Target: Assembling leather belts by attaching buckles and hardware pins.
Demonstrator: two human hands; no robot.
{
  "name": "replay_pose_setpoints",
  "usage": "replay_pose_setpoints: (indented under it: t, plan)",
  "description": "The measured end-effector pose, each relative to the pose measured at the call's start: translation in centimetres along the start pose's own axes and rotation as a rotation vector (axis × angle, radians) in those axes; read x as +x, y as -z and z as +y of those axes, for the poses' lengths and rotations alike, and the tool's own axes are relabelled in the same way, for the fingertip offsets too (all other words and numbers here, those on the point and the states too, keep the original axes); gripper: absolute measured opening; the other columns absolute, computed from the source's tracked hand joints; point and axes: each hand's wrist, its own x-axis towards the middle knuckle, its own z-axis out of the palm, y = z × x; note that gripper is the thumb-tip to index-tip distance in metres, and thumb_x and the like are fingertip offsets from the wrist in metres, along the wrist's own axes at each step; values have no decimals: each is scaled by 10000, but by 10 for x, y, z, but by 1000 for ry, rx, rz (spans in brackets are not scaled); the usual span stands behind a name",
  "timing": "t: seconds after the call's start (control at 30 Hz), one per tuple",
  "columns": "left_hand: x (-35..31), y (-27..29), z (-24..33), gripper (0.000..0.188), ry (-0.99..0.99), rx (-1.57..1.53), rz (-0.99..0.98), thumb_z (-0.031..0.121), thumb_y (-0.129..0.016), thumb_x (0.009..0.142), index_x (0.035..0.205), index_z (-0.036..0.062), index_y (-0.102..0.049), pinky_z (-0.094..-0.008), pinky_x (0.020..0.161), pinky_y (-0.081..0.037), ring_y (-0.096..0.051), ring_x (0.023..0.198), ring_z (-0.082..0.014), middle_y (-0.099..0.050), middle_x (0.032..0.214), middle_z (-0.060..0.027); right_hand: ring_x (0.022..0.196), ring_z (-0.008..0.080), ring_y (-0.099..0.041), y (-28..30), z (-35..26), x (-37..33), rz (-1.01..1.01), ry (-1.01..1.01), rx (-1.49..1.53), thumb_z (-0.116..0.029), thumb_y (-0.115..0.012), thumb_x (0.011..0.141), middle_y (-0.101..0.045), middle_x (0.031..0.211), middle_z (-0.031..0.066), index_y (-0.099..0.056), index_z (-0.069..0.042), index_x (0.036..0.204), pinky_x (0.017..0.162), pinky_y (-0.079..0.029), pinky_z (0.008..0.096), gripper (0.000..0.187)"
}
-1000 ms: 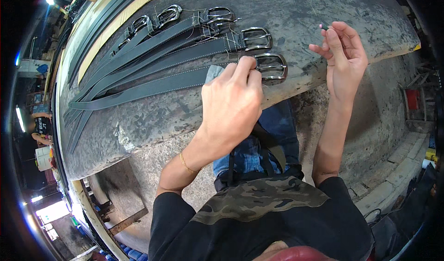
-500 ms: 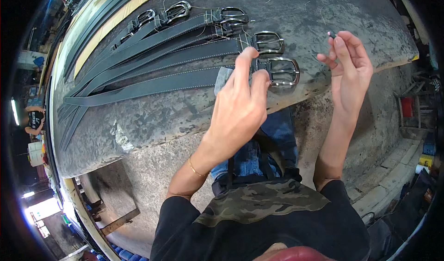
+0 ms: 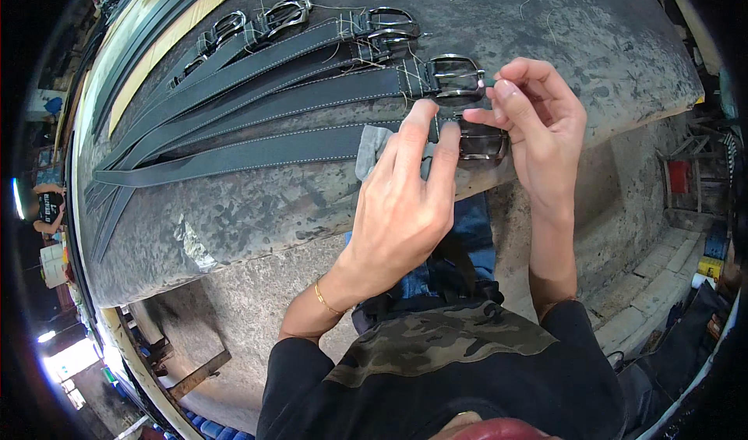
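Several black leather belts with pale edge stitching fan across a dark, scuffed worktop, metal buckles toward the right. My left hand (image 3: 405, 198) is closed on the nearest belt (image 3: 273, 151) just behind its buckle (image 3: 485, 157). A grey cloth (image 3: 372, 150) pokes out from under its fingers. Between thumb and fingertips, my right hand (image 3: 549, 132) pinches a slim little stick (image 3: 482, 84), dark green with a pale pink tip; its kind is not clear. That tip is beside the second belt's buckle (image 3: 458, 56), above the nearest one. Loose threads hang from several belt ends.
More black straps (image 3: 175, 31) and a tan strip (image 3: 167, 58) lie at the far left. Thread scraps (image 3: 526, 3) are scattered at the back. The worktop's front edge (image 3: 312, 241) curves past my body. A person (image 3: 51, 206) is in the left background.
My right hand has moved left and slightly down, bringing the small stick from open space to the buckles. The nearest buckle has tilted and shifted down a little; my left hand stays on its belt.
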Motion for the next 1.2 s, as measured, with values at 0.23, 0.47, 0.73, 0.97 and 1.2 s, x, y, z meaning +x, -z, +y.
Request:
replay_pose_setpoints:
  t: [0.23, 0.47, 0.73, 0.97, 1.2]
  plan:
    - [3, 8, -1, 322, -69, 33, -84, -69, -624, 704, 1021, -118, -602, -402, 728, -546, -619, 924, -367, -527, 1166, -269, 830, 141, -637, 9, 3, 3, 39, 22, 237, 45, -580, 915, -614, 923, 85, -608, 47, 1028, 780, -631, 378, 116]
    - [-14, -6, -4, 294, -77, -78, 149, -115, -659, 656, 944, -79, -612, -380, 684, -523, -619, 823, -313, -563, 1023, -187, 863, 101, -618, 4, -8, -3, -68, -44, -147, 56, -634, 881, -624, 933, 43, -627, 43, 1027, 798, -568, 274, 147]
    - [-16, -11, -1, 209, 6, -66, 248, -105, -711, 695, 877, -27, -645, -346, 672, -535, -645, 796, -278, -613, 947, -136, 740, 73, -576, 15, -5, -5, -330, 171, -400, 104, -640, 802, -645, 864, 47, -664, 36, 926, 634, -446, 199, 144]
    - [-19, -12, -4, 200, -27, -68, 217, -103, -711, 695, 867, -25, -646, -341, 664, -531, -642, 784, -272, -621, 926, -133, 679, 73, -552, 10, -7, -5, -352, 254, -502, 128, -627, 758, -653, 839, 58, -678, 25, 888, 582, -422, 204, 174]
    - [-17, -16, -4, 237, -4, -95, 289, -91, -713, 689, 906, -42, -629, -348, 641, -517, -623, 756, -281, -606, 943, -147, 651, 74, -541, 9, -5, -8, -318, 283, -557, 120, -652, 751, -663, 824, 61, -682, 13, 883, 564, -416, 203, 172]
